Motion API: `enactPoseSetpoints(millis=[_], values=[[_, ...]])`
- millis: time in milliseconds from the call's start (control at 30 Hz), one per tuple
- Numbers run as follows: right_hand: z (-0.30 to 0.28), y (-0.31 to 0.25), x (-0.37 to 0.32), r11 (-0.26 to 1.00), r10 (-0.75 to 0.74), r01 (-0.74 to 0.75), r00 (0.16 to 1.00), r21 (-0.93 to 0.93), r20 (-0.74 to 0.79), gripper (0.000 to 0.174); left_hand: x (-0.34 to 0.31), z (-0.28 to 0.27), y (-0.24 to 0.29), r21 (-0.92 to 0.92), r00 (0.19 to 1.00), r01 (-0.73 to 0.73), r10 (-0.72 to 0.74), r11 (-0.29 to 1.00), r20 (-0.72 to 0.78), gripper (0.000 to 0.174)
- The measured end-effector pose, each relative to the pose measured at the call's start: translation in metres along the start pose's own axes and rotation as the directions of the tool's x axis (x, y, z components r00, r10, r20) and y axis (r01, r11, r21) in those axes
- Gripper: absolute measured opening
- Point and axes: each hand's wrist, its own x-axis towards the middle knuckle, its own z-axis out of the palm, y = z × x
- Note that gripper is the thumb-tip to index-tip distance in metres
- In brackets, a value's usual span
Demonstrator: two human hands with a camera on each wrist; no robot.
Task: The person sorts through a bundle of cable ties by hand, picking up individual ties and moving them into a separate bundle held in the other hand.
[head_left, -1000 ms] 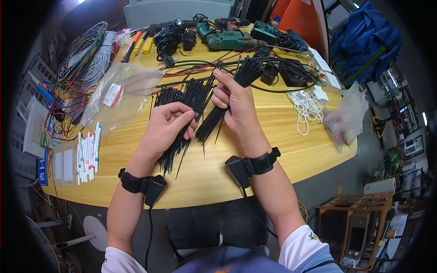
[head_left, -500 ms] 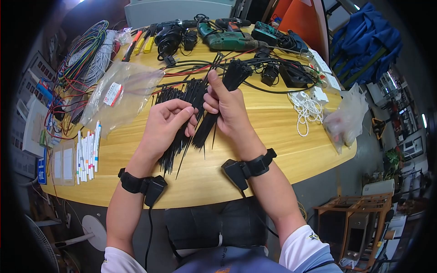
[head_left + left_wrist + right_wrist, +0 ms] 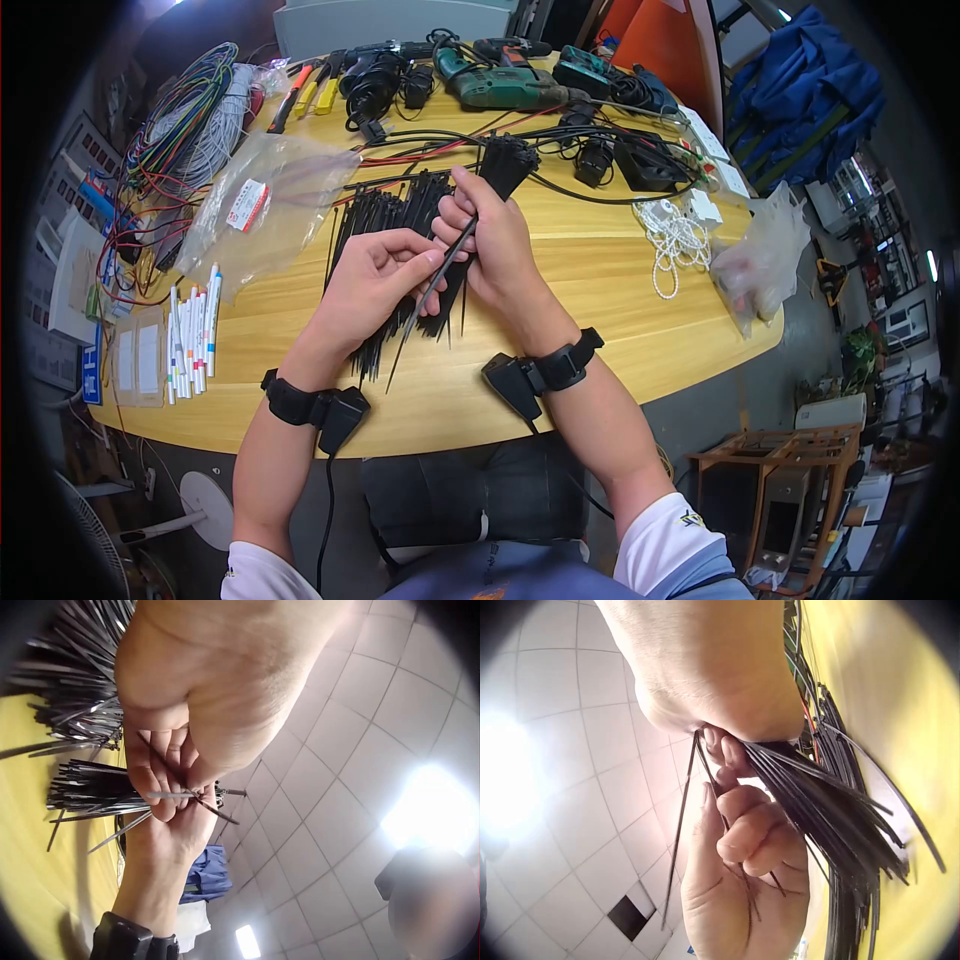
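A thick bundle of black cable ties (image 3: 511, 160) is gripped in my right hand (image 3: 502, 245), heads up and tails hanging below the fist. With thumb and fingertips my left hand (image 3: 375, 285) pinches a thin cable tie (image 3: 452, 252), which slants up to the right hand's thumb and fingers. Up close in the left wrist view, thin ties cross at the pinch, beside the held bundle (image 3: 94, 787). Under and behind the left hand lies a loose pile of cable ties (image 3: 365, 222) on the wooden table (image 3: 610, 330).
A clear plastic bag (image 3: 285, 190) and several marker pens (image 3: 195, 335) lie to the left, with coiled wires (image 3: 185, 110) behind. Power drills (image 3: 500, 85) and black cables line the back. White beaded cord (image 3: 670, 250) and another plastic bag (image 3: 765, 255) sit at the right.
My right hand has come left and slightly down with its bundle, closer to the left hand. A single tie now stretches between both hands. The left hand has stayed almost in place.
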Motion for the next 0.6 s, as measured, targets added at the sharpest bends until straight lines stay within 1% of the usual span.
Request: enactPoseSetpoints(millis=[67,133,200,233,267,300,333,367,400,467,500,600], values=[[-0.003,0.000,0.002,0.997,0.021,-0.022,1.000,0.080,0.020,0.040,0.001,-0.001,-0.001,0.010,1.000,-0.005,0.005,1.000,-0.015,0.018],[-0.004,-0.003,0.003,0.995,-0.024,0.022,1.000,0.099,0.019,0.039,0.002,-0.002,-0.002,0.002,0.999,-0.011,0.011,1.000,-0.044,0.019],[-0.005,-0.006,0.005,0.991,-0.085,0.082,0.996,0.109,0.024,0.038,0.005,-0.008,-0.006,0.036,0.992,-0.040,0.044,0.999,-0.119,0.019],[-0.002,-0.006,0.006,0.987,-0.116,0.121,0.992,0.103,-0.059,0.039,0.006,-0.011,-0.007,0.055,0.986,-0.054,0.062,0.997,-0.156,0.020],[0.002,-0.005,0.007,0.983,-0.146,0.160,0.979,0.095,-0.142,0.039,0.007,-0.013,-0.007,0.086,0.970,-0.048,0.067,0.995,-0.233,0.018],[0.008,-0.007,0.006,0.977,-0.176,0.198,0.959,0.082,-0.223,0.039,0.007,-0.016,-0.007,0.099,0.961,-0.020,0.046,0.995,-0.274,0.018],[0.010,-0.010,0.005,0.979,-0.173,0.195,0.944,0.056,-0.281,0.039,0.007,-0.020,-0.007,0.110,0.949,0.009,0.026,0.994,-0.315,0.017],[0.004,-0.011,0.006,0.977,-0.177,0.197,0.961,0.077,-0.212,0.038,0.007,-0.022,-0.007,0.120,0.935,0.037,0.008,0.992,-0.355,0.017],[-0.005,-0.012,0.007,0.976,-0.182,0.197,0.973,0.098,-0.141,0.038,0.006,-0.022,-0.006,0.115,0.919,0.062,-0.012,0.991,-0.393,0.022],[-0.019,-0.013,0.009,0.974,-0.171,0.173,0.985,0.146,-0.023,0.038,0.003,-0.018,0.002,0.297,0.889,0.192,-0.038,0.935,-0.456,0.024],[-0.018,-0.013,0.010,0.974,-0.173,0.174,0.985,0.145,-0.019,0.038,0.002,-0.015,0.005,0.379,0.872,0.259,-0.045,0.888,-0.488,0.025],[-0.017,-0.013,0.009,0.974,-0.176,0.176,0.984,0.145,-0.017,0.038,-0.001,-0.016,0.002,0.481,0.905,0.311,-0.101,0.820,-0.412,0.025]])
